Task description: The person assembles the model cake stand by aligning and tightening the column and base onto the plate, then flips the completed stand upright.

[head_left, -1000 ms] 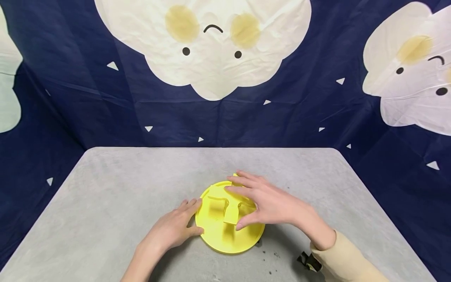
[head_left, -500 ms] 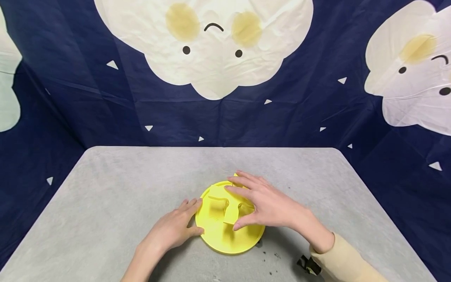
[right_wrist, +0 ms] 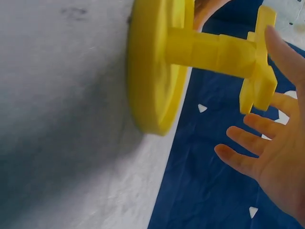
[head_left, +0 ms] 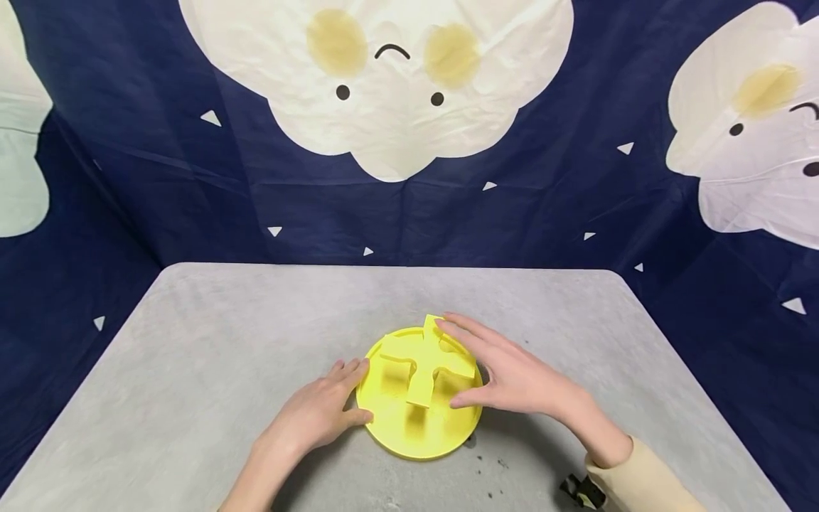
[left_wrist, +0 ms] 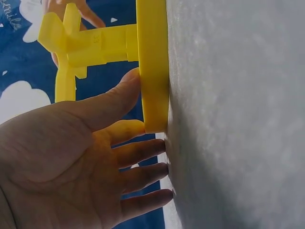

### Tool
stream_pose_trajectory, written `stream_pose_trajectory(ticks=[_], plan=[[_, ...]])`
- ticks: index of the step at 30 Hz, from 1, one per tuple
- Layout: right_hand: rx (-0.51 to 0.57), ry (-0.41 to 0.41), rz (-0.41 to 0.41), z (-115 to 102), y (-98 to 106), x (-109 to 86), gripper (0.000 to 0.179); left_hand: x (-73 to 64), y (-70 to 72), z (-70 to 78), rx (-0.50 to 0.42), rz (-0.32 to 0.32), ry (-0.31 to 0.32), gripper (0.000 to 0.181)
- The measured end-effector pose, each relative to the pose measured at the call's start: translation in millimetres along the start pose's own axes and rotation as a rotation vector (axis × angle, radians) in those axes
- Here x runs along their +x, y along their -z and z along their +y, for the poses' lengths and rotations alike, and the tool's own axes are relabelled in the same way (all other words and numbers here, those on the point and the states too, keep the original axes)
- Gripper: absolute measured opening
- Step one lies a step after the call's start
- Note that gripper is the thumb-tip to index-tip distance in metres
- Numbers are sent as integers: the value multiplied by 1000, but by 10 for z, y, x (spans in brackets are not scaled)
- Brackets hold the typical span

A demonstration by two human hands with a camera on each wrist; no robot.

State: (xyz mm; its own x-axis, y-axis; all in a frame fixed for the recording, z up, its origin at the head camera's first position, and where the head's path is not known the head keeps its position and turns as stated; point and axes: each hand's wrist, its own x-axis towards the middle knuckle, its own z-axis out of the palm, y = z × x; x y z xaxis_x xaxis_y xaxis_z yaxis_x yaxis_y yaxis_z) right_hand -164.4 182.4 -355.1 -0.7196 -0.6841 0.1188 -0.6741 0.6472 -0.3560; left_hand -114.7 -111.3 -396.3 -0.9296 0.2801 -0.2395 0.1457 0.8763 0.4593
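Note:
A yellow plastic stand has a round, rimmed base (head_left: 419, 442) flat on the table and a four-armed cross top (head_left: 422, 361) above it. Between the two, a stepped post (right_wrist: 209, 51) shows in both wrist views. My left hand (head_left: 313, 412) lies against the base's left rim, thumb and index tip touching the edge, the other fingers stretched toward the tabletop. On the other side, my right hand (head_left: 518, 371) hovers beside the cross, fingers spread and lightly bent, holding nothing. Its fingertips are right at the cross's far and right arms.
The grey table (head_left: 256, 320) ends at a navy cloth backdrop (head_left: 384, 220) with cloud prints, which also rises on both sides. A small dark object (head_left: 582, 491) sits beside the right sleeve (head_left: 640, 475). Dark specks dot the table near the base.
My right hand has drawn back to the right from over the cross, whose right arm now shows. The left hand and the stand stay in place.

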Motion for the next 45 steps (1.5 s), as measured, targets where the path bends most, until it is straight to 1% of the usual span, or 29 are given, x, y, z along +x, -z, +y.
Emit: stream_pose_trajectory(ticks=[5, 8, 10, 12, 16, 18, 20, 23, 26, 28, 31, 37, 42, 45], plan=[[24, -87, -16, 104, -32, -88, 95, 3, 19, 10, 25, -8, -7, 77], [37, -142, -30, 163, -65, -128, 96, 12, 24, 9, 49, 9, -30, 74], [57, -175, -31, 204, -91, -146, 94, 26, 23, 1, 67, 43, -59, 71], [73, -202, -23, 247, -125, -162, 92, 47, 18, -14, 100, 97, -101, 64], [80, -231, -7, 337, -201, -178, 87, 90, 12, -54, 175, 192, -165, 50], [76, -238, 0, 384, -238, -180, 84, 107, 19, -72, 200, 221, -178, 48], [63, -249, 2, 426, -277, -186, 83, 120, 21, -88, 213, 232, -182, 50], [56, -280, -9, 467, -333, -196, 78, 138, 18, -102, 232, 229, -181, 53], [45, -313, -19, 482, -374, -193, 68, 166, 7, -113, 247, 224, -174, 53], [45, -322, -13, 478, -388, -180, 62, 191, 2, -121, 237, 227, -165, 52], [51, -326, -8, 466, -407, -158, 54, 230, -2, -138, 195, 221, -145, 53], [36, -373, -60, 442, -453, -126, 52, 293, 2, -161, 112, 183, -96, 56], [41, -388, -87, 424, -472, -103, 51, 338, 13, -147, 100, 158, -85, 58], [51, -391, -102, 419, -486, -101, 50, 360, 12, -131, 82, 131, -79, 62]])
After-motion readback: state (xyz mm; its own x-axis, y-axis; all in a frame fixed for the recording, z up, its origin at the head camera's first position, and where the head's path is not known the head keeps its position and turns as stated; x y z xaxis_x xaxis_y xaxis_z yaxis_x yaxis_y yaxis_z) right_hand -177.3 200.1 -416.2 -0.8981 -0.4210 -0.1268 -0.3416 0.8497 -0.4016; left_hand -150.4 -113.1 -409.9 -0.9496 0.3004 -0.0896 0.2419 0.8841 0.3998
